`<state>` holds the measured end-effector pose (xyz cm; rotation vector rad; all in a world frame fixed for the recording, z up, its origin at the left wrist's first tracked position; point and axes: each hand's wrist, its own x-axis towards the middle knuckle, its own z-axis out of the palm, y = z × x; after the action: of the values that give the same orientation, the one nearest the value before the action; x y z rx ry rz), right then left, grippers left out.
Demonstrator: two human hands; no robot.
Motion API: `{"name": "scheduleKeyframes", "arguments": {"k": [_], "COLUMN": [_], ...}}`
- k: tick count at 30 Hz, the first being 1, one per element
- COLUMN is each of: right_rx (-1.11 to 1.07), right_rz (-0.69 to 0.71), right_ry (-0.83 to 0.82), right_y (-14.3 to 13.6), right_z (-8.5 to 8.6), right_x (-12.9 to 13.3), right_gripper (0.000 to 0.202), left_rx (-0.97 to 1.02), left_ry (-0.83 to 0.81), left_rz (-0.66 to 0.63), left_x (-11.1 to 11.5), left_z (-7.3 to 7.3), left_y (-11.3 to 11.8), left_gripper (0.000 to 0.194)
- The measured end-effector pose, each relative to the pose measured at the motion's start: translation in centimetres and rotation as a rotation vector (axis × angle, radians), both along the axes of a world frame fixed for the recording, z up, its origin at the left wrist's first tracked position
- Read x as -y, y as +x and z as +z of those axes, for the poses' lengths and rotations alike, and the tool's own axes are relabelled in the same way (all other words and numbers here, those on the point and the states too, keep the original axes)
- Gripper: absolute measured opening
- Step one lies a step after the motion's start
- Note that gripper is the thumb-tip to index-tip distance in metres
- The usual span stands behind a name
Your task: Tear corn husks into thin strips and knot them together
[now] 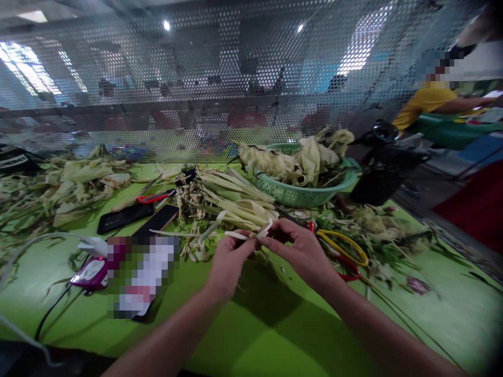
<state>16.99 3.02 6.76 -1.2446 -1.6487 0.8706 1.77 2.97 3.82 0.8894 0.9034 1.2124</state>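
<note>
Low over the green table (251,345), my left hand (230,262) and my right hand (301,246) meet with their fingertips pinched. Between them is a pale strip of what looks like corn husk (266,229), whose curved end rises beside my right fingers. Its other end seems to stick out to the left above my left hand. Just beyond my fingers lies a bundle of yellow-green husks (236,196). Scissors with yellow handles (349,242) lie to the right of my right hand, next to a red-handled tool (349,269).
A green basket (302,195) heaped with husks stands behind the bundle. On the left are a husk pile (78,183), a black phone (124,217), another phone (162,220) and a purple power strip (89,275) with cables. Plant scraps (373,225) cover the right. A person in yellow (432,99) sits beyond.
</note>
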Motion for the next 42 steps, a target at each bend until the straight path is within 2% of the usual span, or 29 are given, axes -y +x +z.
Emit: {"name": "scheduleKeyframes", "arguments": {"k": [6, 19, 23, 26, 35, 42], "right_rx": [0.129, 0.132, 0.022, 0.055, 0.194, 0.199], "right_rz": [-0.060, -0.050, -0.010, 0.038, 0.072, 0.095], "right_ry": [0.151, 0.164, 0.059, -0.002, 0.037, 0.003], "right_y": [0.0, -0.1, -0.3, -0.3, -1.0, -0.9], "right_z": [-0.2, -0.4, -0.6, -0.8, -1.9, -2.2], "right_x": [0.0, 0.1, 0.2, 0.2, 0.0, 0.0], "right_gripper": [0.017, 0.017, 0.018, 0.022, 0.014, 0.014], "left_rx": [-0.063, -0.010, 0.092, 0.185, 0.276, 0.343], "left_ry": [0.008, -0.043, -0.115, -0.169, -0.294, -0.232], "left_rz": [-0.061, -0.134, -0.081, -0.043, -0.001, 0.020], "left_x": [0.2, 0.0, -0.2, -0.3, -0.3, -0.3], "left_z": [0.3, 0.3, 0.3, 0.1, 0.2, 0.0], "left_y": [-0.1, -0.5, -0.5, -0.5, -0.6, -0.6], "left_gripper": [0.018, 0.026, 0.029, 0.033, 0.036, 0.035]}}
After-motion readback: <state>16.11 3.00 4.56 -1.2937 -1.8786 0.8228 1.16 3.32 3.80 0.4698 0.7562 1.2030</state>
